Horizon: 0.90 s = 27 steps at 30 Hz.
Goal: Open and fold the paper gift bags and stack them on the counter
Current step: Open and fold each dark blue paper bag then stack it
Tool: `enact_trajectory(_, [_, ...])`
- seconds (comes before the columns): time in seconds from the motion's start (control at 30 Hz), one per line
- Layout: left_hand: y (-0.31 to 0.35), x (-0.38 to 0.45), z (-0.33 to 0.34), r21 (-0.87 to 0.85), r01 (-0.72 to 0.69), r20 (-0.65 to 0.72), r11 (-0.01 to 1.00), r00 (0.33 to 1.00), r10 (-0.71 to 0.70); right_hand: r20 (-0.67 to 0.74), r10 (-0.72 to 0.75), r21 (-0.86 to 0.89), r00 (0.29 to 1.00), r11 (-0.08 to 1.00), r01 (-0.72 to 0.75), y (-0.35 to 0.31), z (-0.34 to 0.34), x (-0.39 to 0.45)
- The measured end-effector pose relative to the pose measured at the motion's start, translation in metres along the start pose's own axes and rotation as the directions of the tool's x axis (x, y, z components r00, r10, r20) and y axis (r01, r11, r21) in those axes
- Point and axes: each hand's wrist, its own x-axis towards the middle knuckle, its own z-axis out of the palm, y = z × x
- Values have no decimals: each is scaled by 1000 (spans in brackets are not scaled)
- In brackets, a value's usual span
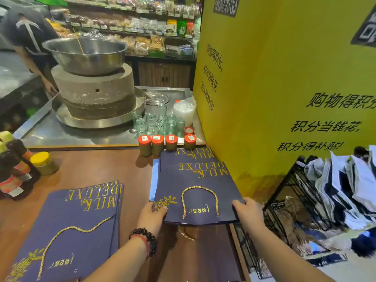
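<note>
**Both hands on the near edge of a flat bag**

Fingers of the left hand (153,215) pinch the near left corner of a navy gift bag (193,180), thumb on top over the gold sprig; the right hand (247,213) grips the near right corner the same way. Between the two grips lies the bag's gold cord handle (200,200), looped flat on the paper, with a second cord hanging just below the fingers. Beyond the fingertips the bag rests on at least one more like it, on the brown counter (97,167) — so this looks like the stacking or squaring step, not the opening. Well to the left of the left hand sits another flat pile of bags (81,224). Right of the right hand, a black wire basket (289,192) holds more bags — probably the next reach, once this one is let go and lies true.
</note>
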Motion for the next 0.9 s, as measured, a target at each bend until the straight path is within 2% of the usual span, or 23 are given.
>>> enact_trajectory(0.07, [-18,36,3,83,25,8,996,1000,-26,8,31,-33,999,999,-31,-8,4,16])
enact_trajectory(0.17, [24,22,4,310,53,-5,949,998,-55,33,56,-34,998,998,-55,-15,11,38])
enact_trajectory(0.23, [36,26,9,388,78,-28,918,997,-73,46,64,-29,997,998,-63,-18,13,50])
enact_trajectory(0.37, [32,49,19,423,60,-44,904,998,-46,77,62,-11,995,998,-62,-26,19,72])
enact_trajectory(0.63, [31,88,39,454,98,-64,886,995,-77,135,80,-20,988,997,-78,-30,31,122])
enact_trajectory(0.9, [27,118,52,552,146,-76,821,989,-125,176,71,-109,982,993,-52,-19,53,160])
